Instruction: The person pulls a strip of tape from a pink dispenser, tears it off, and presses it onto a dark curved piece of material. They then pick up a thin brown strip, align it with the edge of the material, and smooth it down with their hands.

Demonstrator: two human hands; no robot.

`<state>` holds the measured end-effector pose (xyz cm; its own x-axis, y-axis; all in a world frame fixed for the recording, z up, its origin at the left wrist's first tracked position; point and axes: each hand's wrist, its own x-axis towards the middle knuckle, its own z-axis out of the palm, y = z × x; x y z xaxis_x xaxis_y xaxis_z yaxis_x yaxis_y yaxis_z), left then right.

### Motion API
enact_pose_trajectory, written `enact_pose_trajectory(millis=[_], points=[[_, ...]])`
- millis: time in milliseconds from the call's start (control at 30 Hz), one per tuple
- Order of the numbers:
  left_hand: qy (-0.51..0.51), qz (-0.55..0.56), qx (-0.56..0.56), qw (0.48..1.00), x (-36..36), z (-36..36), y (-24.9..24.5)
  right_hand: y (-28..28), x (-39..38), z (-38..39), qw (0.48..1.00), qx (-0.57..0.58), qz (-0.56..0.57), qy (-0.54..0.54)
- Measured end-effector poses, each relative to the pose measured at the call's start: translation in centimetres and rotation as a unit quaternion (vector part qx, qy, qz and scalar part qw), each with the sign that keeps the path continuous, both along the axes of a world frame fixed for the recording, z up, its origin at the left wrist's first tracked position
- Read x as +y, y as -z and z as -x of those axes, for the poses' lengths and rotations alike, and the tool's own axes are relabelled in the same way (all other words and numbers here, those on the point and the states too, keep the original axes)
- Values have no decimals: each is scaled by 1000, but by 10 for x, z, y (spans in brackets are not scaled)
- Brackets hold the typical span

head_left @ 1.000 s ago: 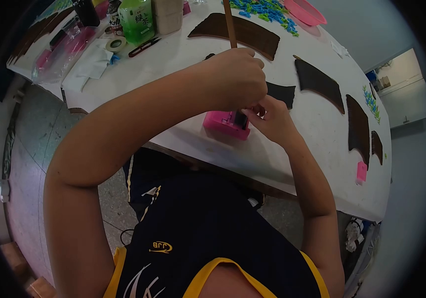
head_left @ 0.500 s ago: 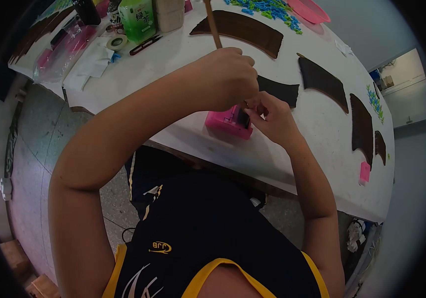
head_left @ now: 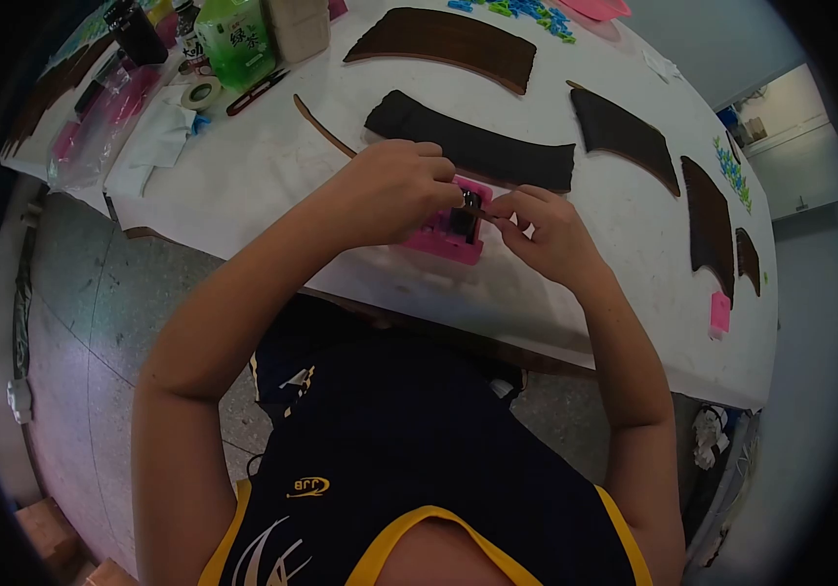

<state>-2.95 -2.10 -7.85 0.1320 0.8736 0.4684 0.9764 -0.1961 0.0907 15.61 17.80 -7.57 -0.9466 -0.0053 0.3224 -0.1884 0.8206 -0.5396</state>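
Note:
A thin, curved brown strip [head_left: 319,123] sticks out past my left hand [head_left: 391,190] toward the upper left. My left hand is closed around it, knuckles up, and hides its middle. On the other side, my right hand [head_left: 544,232] pinches the strip's short end between thumb and fingertips. Between the two hands, the strip passes close over a small pink box [head_left: 427,244] with a black roller-like part [head_left: 465,223] in it. Just beyond the box lies a wide dark curved panel [head_left: 477,142], which looks like leather.
More dark curved panels lie on the white table, one at the back [head_left: 443,47] and several to the right. A green bottle [head_left: 233,44], a tape roll [head_left: 201,94] and a red-and-black tool [head_left: 257,93] stand or lie at the left. Blue and green clips [head_left: 536,18] are heaped at the back.
The strip's free end has swung down from nearly upright to a leftward slant. My left hand has moved left, uncovering more of the pink box and the dark panel. The whole view has shifted slightly.

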Motion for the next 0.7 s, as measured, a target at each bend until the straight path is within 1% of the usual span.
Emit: enact_pose_trajectory(millis=[67, 200, 267, 433, 500, 600, 667, 700], points=[[-8, 10, -6, 1000, 1, -2, 2, -1, 0, -3, 999, -27, -5, 19], [0, 9, -8, 1000, 1, -1, 4, 4, 2, -4, 1000, -13, -12, 17], [12, -9, -8, 1000, 2, 0, 6, 6, 2, -3, 1000, 4, -5, 14], [6, -3, -10, 1000, 2, -2, 7, 4, 7, -12, 1000, -2, -18, 17], [6, -7, -15, 1000, 3, -3, 10, 3, 14, -24, 999, -6, -28, 18], [3, -11, -19, 1000, 4, -2, 13, 1, 32, -52, 998, -32, -26, 48], [12, -28, -24, 999, 5, -2, 14, -3, 45, -77, 993, -56, -35, 99], [11, -28, -25, 999, 5, -2, 15, -4, 52, -90, 993, -57, -34, 98]])
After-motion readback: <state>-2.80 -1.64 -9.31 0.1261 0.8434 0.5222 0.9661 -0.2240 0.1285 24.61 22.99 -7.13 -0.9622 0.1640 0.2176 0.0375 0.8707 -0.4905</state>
